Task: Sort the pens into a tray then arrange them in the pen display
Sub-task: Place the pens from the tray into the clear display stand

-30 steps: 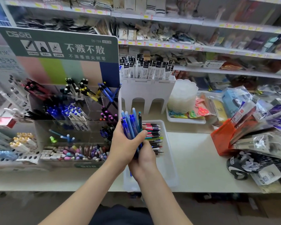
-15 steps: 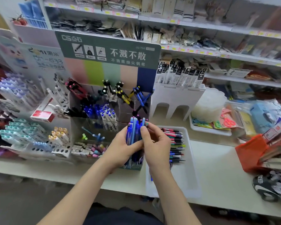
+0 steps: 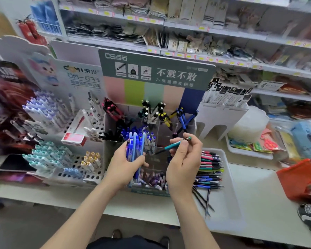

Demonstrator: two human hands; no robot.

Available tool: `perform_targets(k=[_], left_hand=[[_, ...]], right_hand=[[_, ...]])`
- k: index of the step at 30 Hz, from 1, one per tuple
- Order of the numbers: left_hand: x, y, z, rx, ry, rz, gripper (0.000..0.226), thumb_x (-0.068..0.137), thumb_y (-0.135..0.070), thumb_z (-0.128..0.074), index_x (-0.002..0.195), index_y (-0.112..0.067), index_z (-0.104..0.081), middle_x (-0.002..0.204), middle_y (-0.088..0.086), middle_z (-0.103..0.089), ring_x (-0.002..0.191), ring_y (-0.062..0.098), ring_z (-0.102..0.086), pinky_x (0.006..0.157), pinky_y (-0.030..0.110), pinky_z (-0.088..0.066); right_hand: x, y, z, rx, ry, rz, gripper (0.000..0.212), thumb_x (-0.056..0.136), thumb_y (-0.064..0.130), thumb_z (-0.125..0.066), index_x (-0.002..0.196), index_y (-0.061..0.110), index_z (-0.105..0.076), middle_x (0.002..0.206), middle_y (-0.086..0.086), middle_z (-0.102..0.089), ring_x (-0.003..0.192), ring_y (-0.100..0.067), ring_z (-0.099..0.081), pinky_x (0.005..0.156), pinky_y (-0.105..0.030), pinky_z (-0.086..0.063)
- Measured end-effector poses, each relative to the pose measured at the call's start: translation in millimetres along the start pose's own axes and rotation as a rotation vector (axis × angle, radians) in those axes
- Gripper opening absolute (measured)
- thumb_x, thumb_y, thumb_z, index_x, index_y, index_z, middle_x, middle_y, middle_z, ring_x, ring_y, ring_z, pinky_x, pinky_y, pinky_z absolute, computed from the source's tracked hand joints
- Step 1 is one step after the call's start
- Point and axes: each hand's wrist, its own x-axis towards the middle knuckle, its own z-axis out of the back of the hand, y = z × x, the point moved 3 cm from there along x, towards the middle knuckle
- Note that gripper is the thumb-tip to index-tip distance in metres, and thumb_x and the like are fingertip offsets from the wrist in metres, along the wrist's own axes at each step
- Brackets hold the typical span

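Before the display (image 3: 162, 133), my right hand (image 3: 184, 159) pinches a teal pen (image 3: 174, 145), tip slanting down-left toward it; my left hand (image 3: 123, 166) grips the blue pens (image 3: 135, 146) upright.

Bright, even indoor light fills the frame with no hard shadows; only the floor (image 3: 34, 221) below the desk (image 3: 262, 191) edge at the bottom is dimmer. The wide lens bows the shelves (image 3: 223, 33) toward the upper corners, and the far left and right edges are smeared and blurred. The centre is sharper, though small print there is soft.
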Motion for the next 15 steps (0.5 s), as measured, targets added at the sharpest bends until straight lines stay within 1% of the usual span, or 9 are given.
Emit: perform_targets(k=[3,6,8,9,12,13,15], left_hand=[[6.5,-4.3,12.3,-0.001,0.006,-0.039,0.024,0.099,-0.006,-0.069,0.113,-0.025,-0.063,0.092,-0.001,-0.078,0.082,0.017,-0.079,0.078,0.037,-0.064],[12.8,-7.9,23.9,-0.036,-0.019,-0.075,0.027,0.098,-0.005,-0.069,0.116,-0.025,-0.061,0.087,0.004,-0.079,0.082,0.017,-0.079,0.071,0.029,-0.063],[17.6,-9.8,32.1,-0.053,-0.031,-0.079,0.026,0.098,-0.006,-0.069,0.117,-0.022,-0.061,0.087,0.006,-0.079,0.083,0.015,-0.079,0.069,0.024,-0.062],[19.8,-10.6,36.6,-0.072,-0.031,-0.073,0.025,0.098,-0.006,-0.070,0.117,-0.019,-0.062,0.088,0.008,-0.080,0.083,0.015,-0.079,0.070,0.024,-0.062],[25.9,-8.6,49.1,-0.194,-0.004,-0.020,0.020,0.099,-0.008,-0.070,0.117,-0.012,-0.062,0.088,0.013,-0.079,0.085,0.027,-0.080,0.078,0.043,-0.065],[26.8,-7.7,52.7,-0.235,0.010,0.001,0.020,0.100,-0.008,-0.070,0.118,-0.011,-0.062,0.088,0.014,-0.079,0.086,0.031,-0.080,0.078,0.047,-0.065],[28.1,-6.2,58.9,-0.298,0.039,0.041,0.021,0.100,-0.007,-0.071,0.119,-0.008,-0.063,0.090,0.016,-0.079,0.089,0.034,-0.079,0.079,0.050,-0.066]], right_hand=[[-2.1,6.5,-11.9,0.008,-0.035,0.092,0.020,0.114,0.009,-0.038,0.128,0.009,-0.052,0.111,-0.003,-0.074,0.102,-0.023,-0.072,0.084,-0.029,-0.059],[-1.4,15.1,-25.9,0.012,-0.046,0.175,0.019,0.113,0.006,-0.038,0.127,0.007,-0.051,0.119,-0.006,-0.073,0.104,-0.024,-0.073,0.087,-0.034,-0.060],[1.0,24.8,-40.6,0.018,-0.024,0.237,0.018,0.113,0.004,-0.038,0.126,0.008,-0.050,0.120,-0.008,-0.072,0.105,-0.025,-0.073,0.088,-0.035,-0.060],[3.4,29.5,-49.3,0.018,-0.006,0.275,0.018,0.113,0.003,-0.039,0.126,0.008,-0.050,0.121,-0.009,-0.071,0.106,-0.024,-0.073,0.089,-0.036,-0.060],[19.0,35.1,-76.5,-0.035,0.040,0.383,0.018,0.112,0.004,-0.041,0.128,0.004,-0.050,0.125,-0.012,-0.070,0.109,-0.020,-0.072,0.090,-0.037,-0.060],[25.4,34.1,-85.5,-0.075,0.062,0.417,0.018,0.113,0.005,-0.042,0.130,0.005,-0.049,0.127,-0.012,-0.069,0.110,-0.020,-0.072,0.090,-0.037,-0.060],[35.7,29.1,-103.8,-0.204,0.121,0.499,0.018,0.114,0.010,-0.044,0.131,0.012,-0.046,0.127,-0.009,-0.068,0.106,-0.023,-0.070,0.088,-0.040,-0.058]])
